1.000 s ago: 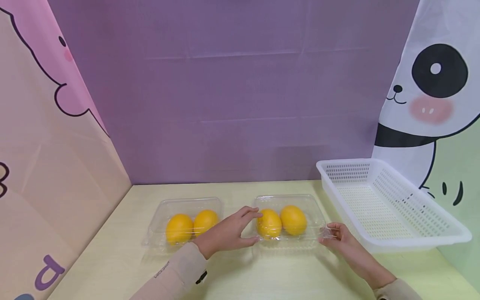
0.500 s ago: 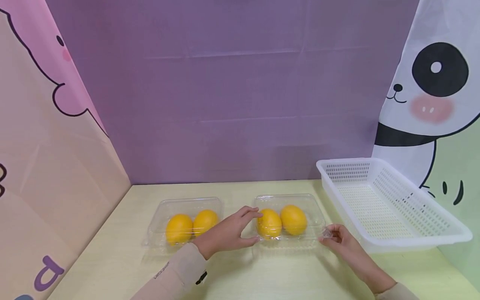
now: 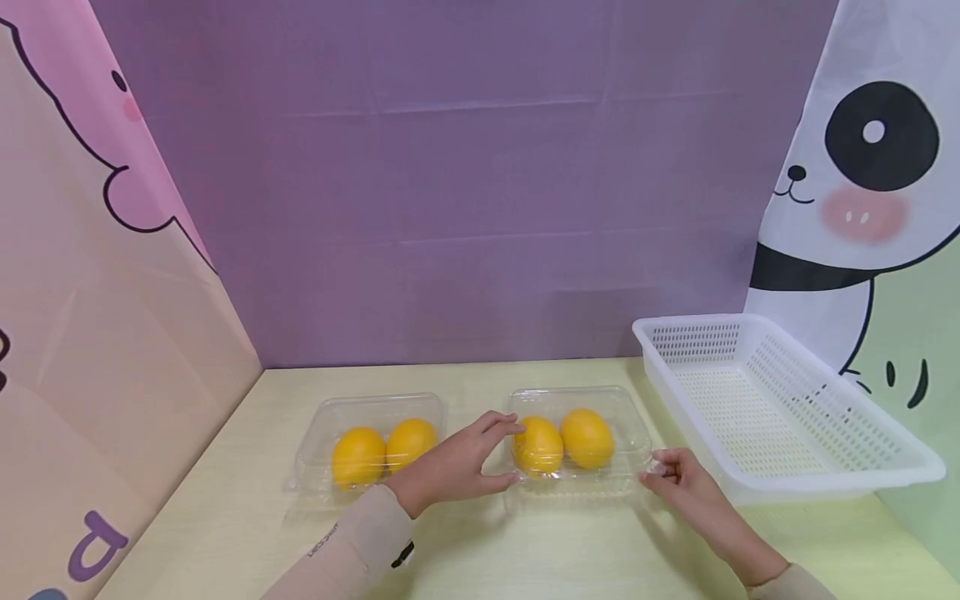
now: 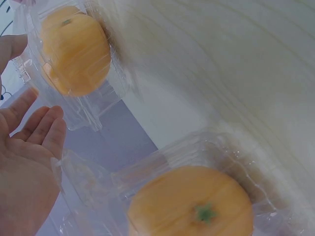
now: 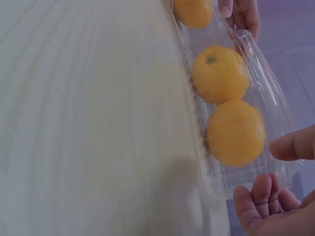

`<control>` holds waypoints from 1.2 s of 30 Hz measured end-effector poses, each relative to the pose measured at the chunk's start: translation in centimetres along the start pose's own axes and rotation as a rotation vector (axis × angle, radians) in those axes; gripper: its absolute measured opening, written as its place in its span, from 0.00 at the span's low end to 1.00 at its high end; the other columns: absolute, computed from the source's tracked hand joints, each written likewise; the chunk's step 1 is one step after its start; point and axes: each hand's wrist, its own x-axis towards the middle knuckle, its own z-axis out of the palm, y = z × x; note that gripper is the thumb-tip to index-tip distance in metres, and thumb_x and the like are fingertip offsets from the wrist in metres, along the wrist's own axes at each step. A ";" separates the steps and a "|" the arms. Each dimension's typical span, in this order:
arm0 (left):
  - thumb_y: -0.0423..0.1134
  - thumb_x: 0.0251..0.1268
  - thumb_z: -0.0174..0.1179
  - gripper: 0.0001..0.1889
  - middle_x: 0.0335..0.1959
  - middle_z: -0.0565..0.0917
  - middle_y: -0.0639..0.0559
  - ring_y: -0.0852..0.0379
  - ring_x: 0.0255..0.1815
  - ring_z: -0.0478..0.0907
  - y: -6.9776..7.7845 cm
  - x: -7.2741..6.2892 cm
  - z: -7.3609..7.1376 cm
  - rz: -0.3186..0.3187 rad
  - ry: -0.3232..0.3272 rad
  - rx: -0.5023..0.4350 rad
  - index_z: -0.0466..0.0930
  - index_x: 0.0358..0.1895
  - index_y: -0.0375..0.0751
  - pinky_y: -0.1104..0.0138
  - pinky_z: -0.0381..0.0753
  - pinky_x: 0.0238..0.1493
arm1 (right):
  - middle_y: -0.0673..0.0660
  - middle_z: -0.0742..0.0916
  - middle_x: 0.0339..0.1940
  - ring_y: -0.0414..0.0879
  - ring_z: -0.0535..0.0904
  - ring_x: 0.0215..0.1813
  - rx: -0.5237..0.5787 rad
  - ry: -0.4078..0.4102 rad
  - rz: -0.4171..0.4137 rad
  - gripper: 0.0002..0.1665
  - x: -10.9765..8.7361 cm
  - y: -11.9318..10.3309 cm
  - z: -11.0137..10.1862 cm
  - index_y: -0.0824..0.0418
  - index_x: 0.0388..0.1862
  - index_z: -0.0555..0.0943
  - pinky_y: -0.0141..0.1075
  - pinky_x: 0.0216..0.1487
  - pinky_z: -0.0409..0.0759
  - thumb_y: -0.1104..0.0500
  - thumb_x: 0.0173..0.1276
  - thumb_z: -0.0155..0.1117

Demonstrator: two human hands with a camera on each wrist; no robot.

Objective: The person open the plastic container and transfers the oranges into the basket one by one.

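Two yellow-orange fruits that look like oranges (image 3: 587, 438) sit inside a clear lidded plastic container (image 3: 622, 408) in the middle of the table. At its near right corner my right hand (image 3: 693, 496) pinches the plastic edge between thumb and curled fingers; the right wrist view shows these fingertips (image 5: 261, 196) at that end. My left hand (image 3: 457, 467) is spread at the container's left side, thumb and fingers apart, fingertips at or very near the plastic. Behind my left wrist stands a second clear container (image 3: 322, 425) with two more oranges (image 3: 358, 458), one partly hidden by the hand.
A white perforated plastic basket (image 3: 690, 417) stands to the right, close to my right hand. The pale wood-look table (image 3: 540, 550) ends at a purple cloth backdrop (image 3: 487, 208). Printed cartoon sheets (image 3: 150, 375) hang on both sides.
My right fingers have shifted slightly at the container's corner, and the plastic edge between them shows less. The left hand, both containers and the oranges stay in place.
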 end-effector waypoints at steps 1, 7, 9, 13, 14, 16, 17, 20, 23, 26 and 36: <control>0.47 0.68 0.65 0.31 0.71 0.66 0.43 0.47 0.67 0.72 0.0 0.0 0.0 -0.001 0.000 -0.001 0.68 0.71 0.39 0.59 0.73 0.66 | 0.58 0.75 0.45 0.44 0.72 0.43 -0.001 0.002 0.003 0.28 0.0 0.0 0.0 0.72 0.60 0.65 0.29 0.41 0.77 0.59 0.71 0.65; 0.48 0.69 0.64 0.31 0.72 0.65 0.45 0.49 0.68 0.72 0.1 0.0 0.0 -0.035 -0.013 -0.006 0.68 0.71 0.41 0.60 0.72 0.67 | 0.58 0.75 0.46 0.44 0.73 0.44 0.034 0.003 0.011 0.28 -0.1 -0.1 0.1 0.74 0.61 0.64 0.29 0.44 0.79 0.61 0.71 0.64; 0.48 0.69 0.64 0.31 0.73 0.65 0.46 0.49 0.68 0.71 0.1 0.0 0.0 -0.042 -0.017 -0.008 0.68 0.71 0.41 0.60 0.71 0.68 | 0.58 0.75 0.45 0.43 0.73 0.43 0.058 0.000 0.017 0.28 -0.1 -0.2 0.2 0.75 0.61 0.63 0.31 0.46 0.81 0.62 0.71 0.64; 0.48 0.69 0.64 0.31 0.72 0.66 0.45 0.49 0.67 0.72 0.1 0.0 0.0 -0.029 -0.009 -0.004 0.68 0.71 0.40 0.60 0.72 0.67 | 0.58 0.75 0.43 0.42 0.74 0.42 0.102 0.001 0.026 0.28 -0.1 -0.3 0.3 0.76 0.61 0.62 0.32 0.48 0.82 0.64 0.70 0.63; 0.47 0.69 0.64 0.31 0.72 0.66 0.44 0.49 0.67 0.72 0.0 0.0 0.0 -0.020 -0.005 -0.003 0.68 0.71 0.40 0.60 0.72 0.67 | 0.58 0.75 0.43 0.42 0.74 0.42 0.107 0.001 0.026 0.28 0.0 -0.3 0.3 0.76 0.61 0.62 0.32 0.48 0.82 0.65 0.70 0.63; 0.46 0.69 0.64 0.31 0.72 0.66 0.43 0.48 0.67 0.72 0.0 0.0 0.1 -0.002 0.005 0.002 0.68 0.71 0.39 0.59 0.73 0.66 | 0.58 0.75 0.43 0.42 0.74 0.42 0.116 -0.003 0.027 0.28 0.0 -0.3 0.3 0.77 0.61 0.61 0.32 0.48 0.82 0.65 0.70 0.63; 0.46 0.69 0.64 0.31 0.71 0.66 0.42 0.47 0.67 0.72 0.0 0.0 0.1 0.005 0.007 0.005 0.68 0.70 0.38 0.59 0.73 0.66 | 0.58 0.75 0.43 0.42 0.74 0.42 0.119 -0.006 0.027 0.28 0.0 -0.3 0.3 0.77 0.61 0.61 0.32 0.48 0.82 0.65 0.70 0.63; 0.46 0.69 0.64 0.31 0.71 0.66 0.42 0.47 0.67 0.72 0.0 0.0 0.0 0.009 0.007 0.011 0.68 0.70 0.38 0.58 0.73 0.66 | 0.58 0.75 0.43 0.43 0.75 0.43 0.121 -0.009 0.032 0.28 0.1 -0.3 0.3 0.77 0.61 0.61 0.33 0.47 0.82 0.66 0.71 0.62; 0.47 0.69 0.64 0.31 0.72 0.66 0.44 0.48 0.67 0.72 0.1 0.0 0.0 -0.016 -0.005 0.012 0.67 0.71 0.39 0.59 0.72 0.67 | 0.57 0.76 0.41 0.43 0.75 0.42 0.128 0.002 0.030 0.25 0.2 -0.4 0.5 0.77 0.59 0.64 0.32 0.46 0.82 0.67 0.71 0.61; 0.48 0.69 0.64 0.32 0.73 0.65 0.45 0.49 0.68 0.72 0.2 0.1 -0.1 -0.042 -0.015 0.008 0.67 0.72 0.40 0.61 0.72 0.67 | 0.58 0.77 0.41 0.42 0.76 0.41 0.130 0.014 0.010 0.19 0.2 -0.4 0.8 0.79 0.55 0.67 0.32 0.45 0.83 0.68 0.71 0.59; 0.47 0.69 0.64 0.34 0.75 0.62 0.45 0.49 0.71 0.68 0.5 0.0 -0.1 -0.088 -0.025 -0.050 0.64 0.74 0.41 0.58 0.70 0.69 | 0.57 0.75 0.41 0.41 0.74 0.39 0.052 -0.019 -0.005 0.23 0.2 -0.5 0.7 0.76 0.58 0.63 0.32 0.44 0.81 0.66 0.72 0.59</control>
